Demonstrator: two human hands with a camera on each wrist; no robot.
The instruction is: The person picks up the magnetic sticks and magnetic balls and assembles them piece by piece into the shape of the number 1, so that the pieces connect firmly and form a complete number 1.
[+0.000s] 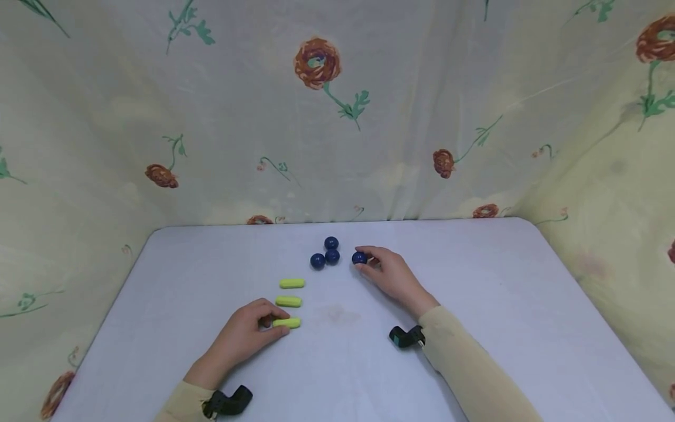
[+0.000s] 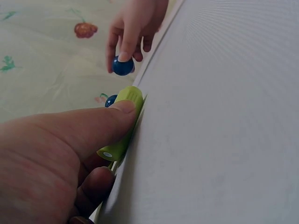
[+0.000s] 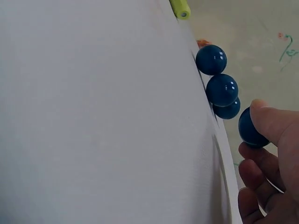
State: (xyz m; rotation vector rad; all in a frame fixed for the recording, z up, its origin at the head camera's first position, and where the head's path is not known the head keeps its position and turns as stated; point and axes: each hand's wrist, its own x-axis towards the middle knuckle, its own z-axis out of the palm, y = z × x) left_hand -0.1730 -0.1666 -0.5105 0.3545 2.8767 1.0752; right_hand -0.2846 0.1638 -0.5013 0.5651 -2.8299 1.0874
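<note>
My left hand (image 1: 244, 332) pinches a yellow-green stick (image 1: 287, 323), short and rounded, between thumb and fingers at the front of a column of similar pieces. Two more such sticks, a middle one (image 1: 288, 301) and a far one (image 1: 292, 283), lie just beyond it. In my right hand (image 1: 392, 275) a dark blue ball (image 1: 359, 258) is held between thumb and fingertips. Left of that hand, three matching balls sit grouped: a back ball (image 1: 331, 242), a middle ball (image 1: 332, 257) and a left ball (image 1: 317, 261). The right wrist view shows the held ball (image 3: 251, 128) apart from the group.
A white table (image 1: 474, 281) with rounded far corners carries everything. Behind and beside it hangs a pale curtain (image 1: 237, 117) printed with flowers. Black wrist cameras sit on both sleeves, a left camera (image 1: 229, 402) and a right camera (image 1: 406, 337).
</note>
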